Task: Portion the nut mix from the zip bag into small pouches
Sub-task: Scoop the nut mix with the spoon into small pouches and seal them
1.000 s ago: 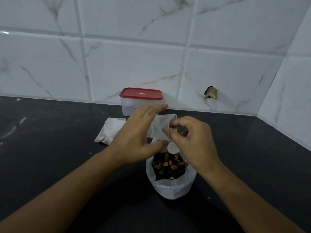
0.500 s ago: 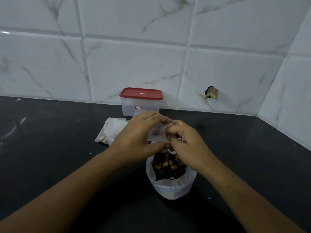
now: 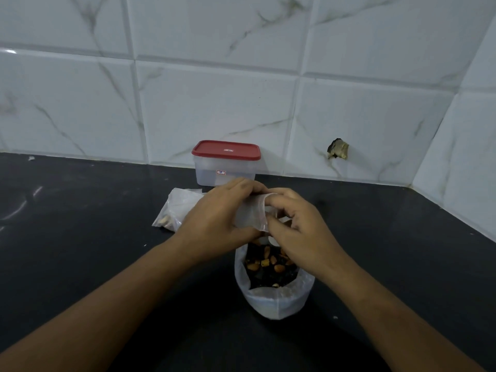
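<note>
Left hand [image 3: 220,218]: curled round a small pouch [image 3: 251,214] from the left side, fingers over its top, thumb beneath. Grasping it.

Right hand [image 3: 298,229]: fingers bent inward at the pouch's right edge, pinching the rim of clear plastic there. Also grasping the pouch. Whether the mouth is open or sealed cannot be told, as fingers cover most of it.

Small pouch: clear plastic, held in the air between both hands, directly above the far rim of the zip bag [image 3: 273,302]. Contents not discernible.

Zip bag: stands upright on the black countertop [image 3: 80,237], just below and in front of the hands, mouth open wide with its top rolled down. Nut mix [image 3: 268,264] inside shows orange-brown pieces among dark ones. A small pale round object shows at the far inner edge, too hidden to identify.

Behind the left hand: a clear plastic bag [image 3: 178,208] lies flat on the countertop, a few pale nuts gathered in its near corner; the hand partly hides it.

Further back: a translucent container [image 3: 224,173] with a red lid [image 3: 226,150], set against the tiled wall [image 3: 214,89]. White marble-pattern tiles; a chipped hole [image 3: 337,152] to the right of the container.
</note>
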{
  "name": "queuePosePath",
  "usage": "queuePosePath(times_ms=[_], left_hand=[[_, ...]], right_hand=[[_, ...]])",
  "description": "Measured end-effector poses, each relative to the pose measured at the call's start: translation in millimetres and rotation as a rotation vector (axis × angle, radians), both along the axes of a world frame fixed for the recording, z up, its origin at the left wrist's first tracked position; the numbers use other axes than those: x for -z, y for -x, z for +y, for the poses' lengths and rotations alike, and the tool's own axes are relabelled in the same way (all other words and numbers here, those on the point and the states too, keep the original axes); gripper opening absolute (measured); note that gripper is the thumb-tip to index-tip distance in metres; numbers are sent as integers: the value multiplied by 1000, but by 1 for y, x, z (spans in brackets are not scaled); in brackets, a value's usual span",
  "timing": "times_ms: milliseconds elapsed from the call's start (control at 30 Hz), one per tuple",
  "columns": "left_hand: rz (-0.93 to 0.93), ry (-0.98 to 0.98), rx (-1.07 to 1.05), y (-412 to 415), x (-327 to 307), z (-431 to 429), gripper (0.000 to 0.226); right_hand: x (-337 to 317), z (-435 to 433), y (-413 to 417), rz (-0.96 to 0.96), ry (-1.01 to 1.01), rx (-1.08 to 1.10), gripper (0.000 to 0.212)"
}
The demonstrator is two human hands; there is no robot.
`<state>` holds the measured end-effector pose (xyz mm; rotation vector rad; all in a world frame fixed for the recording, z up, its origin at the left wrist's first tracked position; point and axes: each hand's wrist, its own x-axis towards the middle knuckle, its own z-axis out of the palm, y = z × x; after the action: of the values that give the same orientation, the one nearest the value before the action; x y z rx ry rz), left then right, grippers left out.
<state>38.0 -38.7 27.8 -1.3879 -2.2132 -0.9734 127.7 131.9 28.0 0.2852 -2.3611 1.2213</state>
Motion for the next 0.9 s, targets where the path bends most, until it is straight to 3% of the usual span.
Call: queuePosePath(times_ms=[133,333,600,900], left_hand=[[27,-23,-34,5,2,-1,59],[34,32,27,1,-1,0,75],[23,-30,-15,-1,-3,-1,58],[-21,31,19,0,0,0,68]], right_hand=[[-3,0,0,-5,164,-20,34],[-1,2,0,83,53,65,36],[-1,2,0,57,70,40,18],[1,2,1,46,25,64,20]])
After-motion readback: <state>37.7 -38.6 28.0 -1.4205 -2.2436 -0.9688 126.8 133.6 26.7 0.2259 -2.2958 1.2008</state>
